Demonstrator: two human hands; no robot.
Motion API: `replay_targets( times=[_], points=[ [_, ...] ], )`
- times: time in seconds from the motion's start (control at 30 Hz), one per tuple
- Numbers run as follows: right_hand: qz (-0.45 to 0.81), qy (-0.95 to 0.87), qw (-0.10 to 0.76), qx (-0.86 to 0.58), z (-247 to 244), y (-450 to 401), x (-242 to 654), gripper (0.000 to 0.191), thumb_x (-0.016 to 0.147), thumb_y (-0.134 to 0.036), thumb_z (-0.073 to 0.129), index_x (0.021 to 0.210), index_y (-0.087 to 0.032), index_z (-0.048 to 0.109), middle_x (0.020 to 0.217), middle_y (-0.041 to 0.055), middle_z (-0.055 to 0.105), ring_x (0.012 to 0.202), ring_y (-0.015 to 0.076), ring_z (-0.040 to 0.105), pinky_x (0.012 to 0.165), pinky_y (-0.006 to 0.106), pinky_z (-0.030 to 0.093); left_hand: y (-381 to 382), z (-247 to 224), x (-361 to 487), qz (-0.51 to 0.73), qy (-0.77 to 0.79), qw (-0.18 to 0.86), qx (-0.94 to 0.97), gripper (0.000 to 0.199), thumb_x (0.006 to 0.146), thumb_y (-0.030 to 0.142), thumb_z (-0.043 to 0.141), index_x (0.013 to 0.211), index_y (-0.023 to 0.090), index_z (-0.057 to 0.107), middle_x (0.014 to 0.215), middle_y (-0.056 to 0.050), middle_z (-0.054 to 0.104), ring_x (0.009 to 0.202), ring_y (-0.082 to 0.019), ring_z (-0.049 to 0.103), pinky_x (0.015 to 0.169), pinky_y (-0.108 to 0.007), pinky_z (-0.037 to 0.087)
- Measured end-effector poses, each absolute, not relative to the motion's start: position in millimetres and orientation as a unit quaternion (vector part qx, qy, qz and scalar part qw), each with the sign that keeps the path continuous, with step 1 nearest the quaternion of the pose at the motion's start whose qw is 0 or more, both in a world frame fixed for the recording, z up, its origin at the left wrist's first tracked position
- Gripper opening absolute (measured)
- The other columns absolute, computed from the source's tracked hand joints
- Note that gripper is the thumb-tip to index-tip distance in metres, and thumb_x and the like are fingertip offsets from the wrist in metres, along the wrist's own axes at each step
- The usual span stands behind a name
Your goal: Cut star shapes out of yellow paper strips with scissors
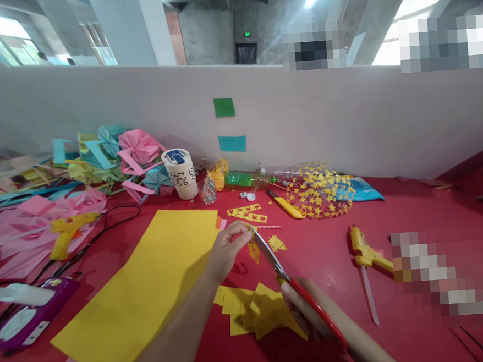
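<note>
Near the middle of the table my left hand (228, 249) pinches a small strip of yellow paper (253, 252). My right hand (303, 307) is wrapped round the red handles of a pair of scissors (278, 269). The blades point up and left, their tips at the paper beside my left fingertips. Below the scissors lie several yellow paper pieces (240, 312), partly behind my right hand. A small pile of yellow stars (277, 243) sits just right of the blades. Two strips with star-shaped holes (244, 210) lie farther back.
A large yellow sheet (157, 269) spreads at left. Glue guns stand at left (65, 234) and right (364, 249). A purple power strip (38, 311), white cup (181, 177), yellow cutter (288, 206), star pile (320, 189) and folded paper shapes (140, 147) surround the work area.
</note>
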State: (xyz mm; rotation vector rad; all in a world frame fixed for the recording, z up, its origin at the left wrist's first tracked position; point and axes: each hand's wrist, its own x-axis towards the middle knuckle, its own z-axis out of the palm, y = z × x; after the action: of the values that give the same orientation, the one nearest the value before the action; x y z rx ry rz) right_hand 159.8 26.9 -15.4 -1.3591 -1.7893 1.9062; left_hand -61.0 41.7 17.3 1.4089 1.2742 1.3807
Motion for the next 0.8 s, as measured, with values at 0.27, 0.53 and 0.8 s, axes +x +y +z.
replay_targets(
  times=[0.27, 0.53, 0.8],
  points=[
    [0.634, -0.604, 0.115, -0.468, -12, 24, 155, 0.055, 0.081, -0.074, 0.042, 0.063, -0.022, 0.04, 0.033, -0.0082, 0.041, 0.024, 0.006, 0.032, 0.026, 0.017, 0.021, 42, 18, -61, 0.542, 0.516, 0.381, 0.543, 0.025, 0.085, 0.032, 0.053, 0.065, 0.018, 0.056, 0.072, -0.001, 0.053, 0.074, -0.016, 0.049, 0.075, -0.028, 0.04],
    [0.597, -0.597, 0.194, -0.499, 0, 31, 155, 0.049, 0.078, -0.066, 0.053, 0.063, -0.021, 0.041, 0.035, -0.01, 0.041, 0.025, 0.0045, 0.029, 0.027, 0.015, 0.022, 44, 8, -53, 0.505, 0.524, 0.511, 0.458, 0.025, 0.085, 0.04, 0.053, 0.071, 0.019, 0.053, 0.06, 0.004, 0.051, 0.043, -0.009, 0.047, 0.051, -0.026, 0.043],
    [0.589, -0.566, 0.284, -0.503, 0, 54, 171, 0.046, 0.084, -0.063, 0.046, 0.065, -0.02, 0.045, 0.035, -0.0085, 0.044, 0.024, 0.0068, 0.033, 0.026, 0.016, 0.026, 67, 11, -33, 0.351, 0.604, 0.43, 0.572, 0.021, 0.077, 0.035, 0.055, 0.068, 0.019, 0.065, 0.063, -0.001, 0.062, 0.059, -0.016, 0.055, 0.055, -0.026, 0.039]
  ],
)
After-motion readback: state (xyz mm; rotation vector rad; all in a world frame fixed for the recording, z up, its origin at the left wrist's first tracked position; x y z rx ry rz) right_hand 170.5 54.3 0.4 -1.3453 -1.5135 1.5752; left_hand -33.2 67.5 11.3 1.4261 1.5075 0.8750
